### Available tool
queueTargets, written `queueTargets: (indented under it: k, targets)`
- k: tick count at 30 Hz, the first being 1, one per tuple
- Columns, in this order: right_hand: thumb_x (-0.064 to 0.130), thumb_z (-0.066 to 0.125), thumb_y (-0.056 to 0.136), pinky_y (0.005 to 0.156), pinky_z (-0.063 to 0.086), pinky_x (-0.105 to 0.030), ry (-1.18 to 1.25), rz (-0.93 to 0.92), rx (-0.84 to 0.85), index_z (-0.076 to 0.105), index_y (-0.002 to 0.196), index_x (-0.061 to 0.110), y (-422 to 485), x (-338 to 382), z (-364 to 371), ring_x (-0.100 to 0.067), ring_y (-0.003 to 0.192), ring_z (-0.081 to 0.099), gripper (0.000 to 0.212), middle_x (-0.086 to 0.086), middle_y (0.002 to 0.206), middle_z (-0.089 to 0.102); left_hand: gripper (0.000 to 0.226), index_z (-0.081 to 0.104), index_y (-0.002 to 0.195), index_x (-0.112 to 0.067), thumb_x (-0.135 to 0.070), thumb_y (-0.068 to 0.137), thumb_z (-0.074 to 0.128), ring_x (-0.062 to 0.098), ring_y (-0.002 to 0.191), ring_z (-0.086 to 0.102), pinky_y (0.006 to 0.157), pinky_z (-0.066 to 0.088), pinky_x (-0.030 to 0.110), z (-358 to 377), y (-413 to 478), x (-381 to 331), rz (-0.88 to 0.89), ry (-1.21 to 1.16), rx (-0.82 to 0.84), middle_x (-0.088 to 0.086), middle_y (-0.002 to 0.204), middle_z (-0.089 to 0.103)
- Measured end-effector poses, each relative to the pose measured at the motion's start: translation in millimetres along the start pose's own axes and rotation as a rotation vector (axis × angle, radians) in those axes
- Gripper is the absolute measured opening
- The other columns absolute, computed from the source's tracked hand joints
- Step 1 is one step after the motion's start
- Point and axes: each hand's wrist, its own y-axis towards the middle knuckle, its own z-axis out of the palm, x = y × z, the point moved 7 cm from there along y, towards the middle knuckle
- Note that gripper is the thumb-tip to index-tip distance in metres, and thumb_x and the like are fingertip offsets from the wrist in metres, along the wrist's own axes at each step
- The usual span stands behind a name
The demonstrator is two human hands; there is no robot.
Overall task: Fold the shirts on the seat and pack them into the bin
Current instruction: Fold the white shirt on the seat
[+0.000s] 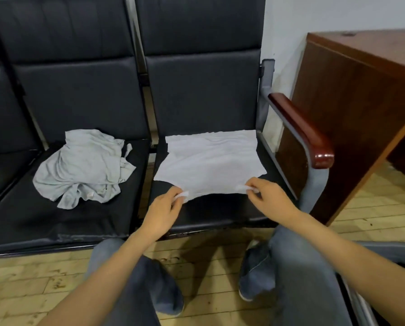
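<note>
A white shirt (209, 161) lies spread flat on the right black seat (220, 208). My left hand (166, 205) pinches its near edge on the left. My right hand (267, 196) pinches the same near edge on the right. The edge between my hands curves slightly off the cushion. A crumpled light grey shirt (83, 165) lies in a heap on the neighbouring left seat (55, 220). A grey rim at the lower right (385, 250) may be the bin; most of it lies outside the frame.
The right seat has a metal frame with a reddish wooden armrest (302, 130). A brown wooden desk (352, 102) stands close to the right. My knees and shoes sit on the pale wooden floor (208, 255) in front of the seats.
</note>
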Motion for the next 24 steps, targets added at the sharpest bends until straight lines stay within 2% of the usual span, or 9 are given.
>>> queueTargets:
  k: [2,5,7,11,14,16,18,21,24]
  targets:
    - [0.017,0.051,0.097,0.058,0.04,-0.034,0.12,-0.032,0.027,0.055,0.092,0.012,-4.9,13.8,-22.7,-0.017,0.056,0.049,0.008,-0.002,0.067,0.052,0.007,0.056,0.098,-0.028,-0.027,0.098,0.049,0.013,0.056,0.047,0.057,0.035,0.026,-17.7,-1.5,-18.6,0.033,-0.085,0.076,0.003,0.067,0.056]
    - [0.016,0.051,0.097,0.069,0.045,-0.032,0.214,-0.033,0.047,0.056,0.09,0.013,-21.5,29.1,-54.1,-0.023,0.073,0.055,0.009,-0.005,0.079,0.057,0.009,0.063,0.093,-0.028,-0.033,0.094,0.055,0.016,0.078,0.058,0.073,0.042,0.026,-44.7,-9.7,-40.9,0.018,-0.216,0.173,0.002,0.086,0.064]
    - [0.014,0.052,0.096,0.07,0.044,-0.031,0.276,-0.013,0.06,0.058,0.089,0.012,-30.8,38.5,-71.7,-0.024,0.075,0.055,0.009,-0.006,0.081,0.059,0.022,0.066,0.094,-0.024,-0.044,0.086,0.06,0.02,0.085,0.061,0.079,0.047,0.032,-60.6,-19.6,-56.8,-0.001,-0.343,0.207,0.008,0.092,0.065]
    - [0.005,0.053,0.094,0.072,0.043,-0.023,0.383,-0.04,0.093,0.062,0.085,0.011,-43.5,66.5,-103.0,-0.005,0.072,0.055,0.014,0.012,0.074,0.06,0.045,0.059,0.108,0.001,-0.034,0.08,0.062,0.031,0.093,0.066,0.073,0.058,0.034,-77.8,-36.2,-86.3,-0.033,-0.534,0.3,0.019,0.102,0.067]
    - [0.005,0.052,0.094,0.08,0.048,-0.034,0.428,-0.043,0.103,0.063,0.087,0.006,-48.0,77.6,-118.8,-0.024,0.082,0.06,0.013,-0.001,0.081,0.063,0.056,0.06,0.107,0.001,-0.042,0.072,0.072,0.027,0.088,0.068,0.067,0.058,0.032,-89.7,-44.0,-108.6,-0.005,-0.604,0.385,0.013,0.098,0.069]
    - [0.009,0.052,0.094,0.084,0.049,-0.041,0.433,-0.031,0.112,0.063,0.089,0.007,-45.9,78.6,-122.6,-0.028,0.088,0.062,0.012,-0.007,0.085,0.064,0.05,0.061,0.106,-0.002,-0.04,0.075,0.073,0.028,0.089,0.068,0.067,0.059,0.033,-94.8,-43.1,-116.5,0.004,-0.616,0.41,0.012,0.098,0.069]
    - [0.013,0.052,0.095,0.085,0.05,-0.045,0.399,-0.003,0.133,0.062,0.09,0.011,-38.1,75.8,-119.5,-0.03,0.089,0.062,0.012,-0.009,0.087,0.065,0.03,0.061,0.107,-0.003,-0.026,0.089,0.064,0.028,0.091,0.068,0.071,0.059,0.036,-94.3,-33.6,-114.8,-0.013,-0.555,0.37,0.013,0.1,0.069]
    - [0.018,0.05,0.097,0.085,0.052,-0.043,0.364,0.089,0.139,0.06,0.089,0.019,-16.2,63.2,-109.6,-0.024,0.091,0.064,0.013,-0.001,0.091,0.066,0.016,0.062,0.106,-0.008,-0.018,0.096,0.054,0.022,0.093,0.068,0.077,0.059,0.037,-87.5,-5.4,-97.5,-0.089,-0.411,0.259,0.007,0.099,0.07]
    - [0.019,0.048,0.098,0.086,0.053,-0.039,0.344,0.157,0.09,0.058,0.094,0.018,24.9,48.1,-105.1,-0.023,0.094,0.063,0.011,-0.005,0.097,0.064,0.014,0.063,0.102,-0.012,-0.02,0.096,0.053,0.02,0.094,0.066,0.076,0.059,0.034,-85.6,35.6,-78.0,-0.142,-0.367,0.151,0.006,0.1,0.067]
